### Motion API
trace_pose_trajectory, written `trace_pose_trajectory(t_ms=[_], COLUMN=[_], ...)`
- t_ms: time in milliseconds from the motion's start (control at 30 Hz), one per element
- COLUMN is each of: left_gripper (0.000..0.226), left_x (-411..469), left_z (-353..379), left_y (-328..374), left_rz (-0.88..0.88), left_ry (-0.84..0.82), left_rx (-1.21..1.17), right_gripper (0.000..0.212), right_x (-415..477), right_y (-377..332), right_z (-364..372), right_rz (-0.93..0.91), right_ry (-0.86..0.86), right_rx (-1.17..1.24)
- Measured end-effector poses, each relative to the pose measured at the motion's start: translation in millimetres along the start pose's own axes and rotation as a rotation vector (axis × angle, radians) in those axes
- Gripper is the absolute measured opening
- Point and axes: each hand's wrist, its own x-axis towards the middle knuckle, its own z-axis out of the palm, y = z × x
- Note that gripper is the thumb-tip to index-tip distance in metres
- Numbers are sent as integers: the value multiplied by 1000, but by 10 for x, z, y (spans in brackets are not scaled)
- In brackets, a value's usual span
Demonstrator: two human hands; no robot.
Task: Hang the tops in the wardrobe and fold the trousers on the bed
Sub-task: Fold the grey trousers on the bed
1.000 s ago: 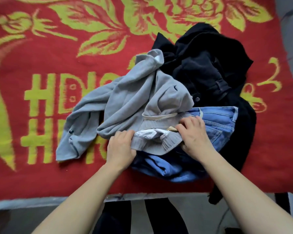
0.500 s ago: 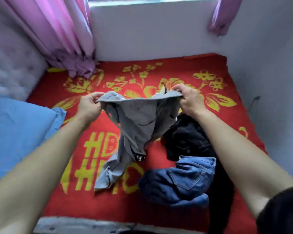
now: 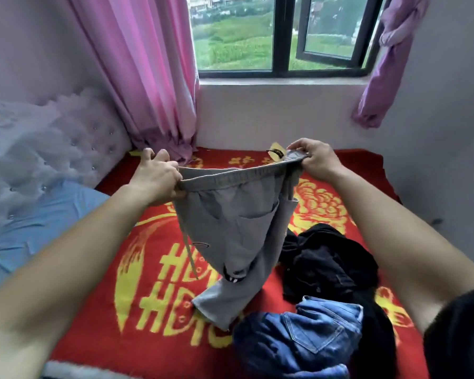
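Bed (image 3: 159,351), lower frame, carries jeans (image 3: 298,340) and dark clothes (image 3: 326,263) at lower right. Grey trousers (image 3: 230,228) hang at centre, legs trailing onto the bed: soft, light and limp, probably best gripped at the elastic waistband. Left hand (image 3: 156,179) and right hand (image 3: 315,160) each pinch one waistband end, fingers curled.

Blanket (image 3: 93,332) open left; jeans (image 3: 298,340), perhaps a jacket (image 3: 323,258), block right.
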Motion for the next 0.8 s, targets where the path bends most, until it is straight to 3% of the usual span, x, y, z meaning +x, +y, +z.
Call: trace_pose_trajectory(t_ms=[167,267,333,400,467,567,633,700,800], left_gripper=[30,19,15,16,25,29,33,52,65], left_x=[-62,-94,-140,-207,-266,-377,-443,-483,-566], left_z=[69,210,332,419,507,700,917,1093,1159], left_y=[-78,-46,77,210,332,490,592,701,836], left_rz=[-45,-87,-188,-347,-472,-498,-599,-758,-879], left_ry=[267,395,407,319,125,-134,-251,-299,-289], left_rx=[-229,-279,-318,-391,-452,-607,-901,-1237,-1343], right_gripper=[33,13,15,17,18,32,30,21,25], right_x=[-141,-259,-367,-460,-557,-738,-896,-1039,-1148], right_y=[-36,-91,-92,-57,-3,91,154,200,280], right_z=[-104,-33,90,262,451,785,1024,1212,1396], right_rz=[0,33,141,180,131,74,164,323,491], right_ry=[-252,-390,-496,-521,-489,-587,-724,-735,-642], right_rx=[137,12,5,15,-100,-262,-196,-21,196])
